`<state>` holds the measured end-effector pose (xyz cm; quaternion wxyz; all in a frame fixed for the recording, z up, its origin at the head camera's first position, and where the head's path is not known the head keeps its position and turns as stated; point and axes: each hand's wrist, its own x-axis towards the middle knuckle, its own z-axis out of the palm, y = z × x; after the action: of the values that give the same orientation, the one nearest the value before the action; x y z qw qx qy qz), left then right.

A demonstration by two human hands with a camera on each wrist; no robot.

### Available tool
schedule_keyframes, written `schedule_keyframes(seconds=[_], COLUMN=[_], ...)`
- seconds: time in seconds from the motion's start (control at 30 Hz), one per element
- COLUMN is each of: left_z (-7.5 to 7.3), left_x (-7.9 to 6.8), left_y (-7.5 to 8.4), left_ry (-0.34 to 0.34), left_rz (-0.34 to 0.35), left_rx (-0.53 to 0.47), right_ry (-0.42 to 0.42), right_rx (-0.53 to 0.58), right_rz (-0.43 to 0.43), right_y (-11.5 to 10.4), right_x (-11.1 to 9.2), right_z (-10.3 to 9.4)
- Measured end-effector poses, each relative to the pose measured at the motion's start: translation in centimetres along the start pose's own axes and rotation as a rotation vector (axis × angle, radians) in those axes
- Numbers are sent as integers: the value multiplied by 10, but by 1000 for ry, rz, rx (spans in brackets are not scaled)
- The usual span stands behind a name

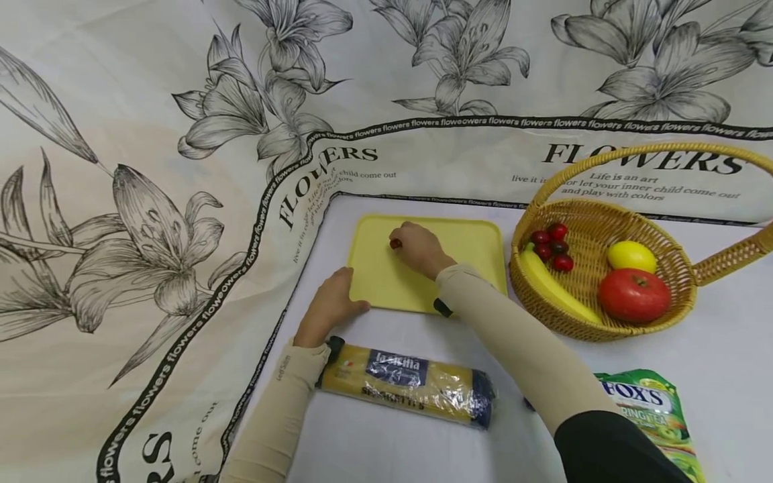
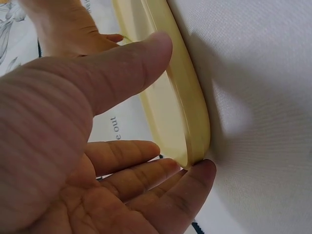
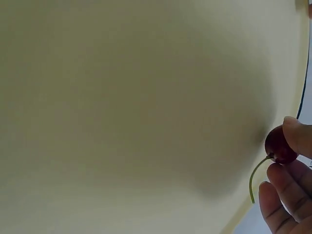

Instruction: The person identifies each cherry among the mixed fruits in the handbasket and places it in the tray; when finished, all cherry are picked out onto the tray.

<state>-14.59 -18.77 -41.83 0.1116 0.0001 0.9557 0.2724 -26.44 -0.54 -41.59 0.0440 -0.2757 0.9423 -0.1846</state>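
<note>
My right hand (image 1: 419, 249) pinches a dark red cherry (image 3: 278, 146) between thumb and fingertips above the yellow tray (image 1: 386, 285). In the right wrist view, the cherry's thin green stem (image 3: 252, 183) curves downward. My left hand (image 1: 332, 305) is at the tray's near left corner. The left wrist view shows its thumb laid straight along the rim. Its extended fingers touch the outside of the corner.
A wicker basket (image 1: 682, 258) on the right holds a banana (image 1: 558, 288), several cherries (image 1: 563, 263), a lemon (image 1: 631, 257) and a red round fruit (image 1: 634, 295). A spaghetti pack (image 1: 449, 389) lies in front of the tray. A green Fox's bag (image 1: 658, 416) lies at the front right.
</note>
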Motion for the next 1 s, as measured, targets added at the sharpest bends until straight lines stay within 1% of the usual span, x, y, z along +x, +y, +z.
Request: schedule_keyframes(seconds=[0.2,0.27,0.37,0.43,0.5,0.6,0.67,0.7,0.77,0.83,0.87,0.93,1.0], left_z=[-1,-1,-1,0,0,2,1,1,0,-1,-1,0,1], left_x=[1,2,2,2,2,2,1,1,0,-1,-2,-3,-3], left_y=[-2,-3,-3,-3,-3,1,3,4,5,5,5,4,4], left_ry=[-5,-2,-7,-12,-18,-17,-12,-10,-8,-12,-14,-18,-24], left_rz=[-8,-12,-10,-11,-15,-16,-17,-14,-12,-17,-20,-27,-32], left_rx=[15,22,19,12,11,15,13,12,9,10,13,15,14], right_ry=[-14,-27,-39,-52,-71,-115,-171,-207,-276,-338,-355,-355,-318], right_rx=[-15,-14,19,52,90,140,188,211,266,301,315,353,355], right_rz=[-23,-36,-64,-100,-146,-207,-212,-207,-170,-98,-62,33,133], right_y=[0,-2,-2,-1,1,12,21,28,43,62,72,94,115], right_x=[-3,-6,-17,-29,-45,-76,-100,-111,-131,-147,-154,-163,-169], right_z=[-2,-8,-22,-34,-47,-72,-92,-102,-122,-139,-145,-155,-161])
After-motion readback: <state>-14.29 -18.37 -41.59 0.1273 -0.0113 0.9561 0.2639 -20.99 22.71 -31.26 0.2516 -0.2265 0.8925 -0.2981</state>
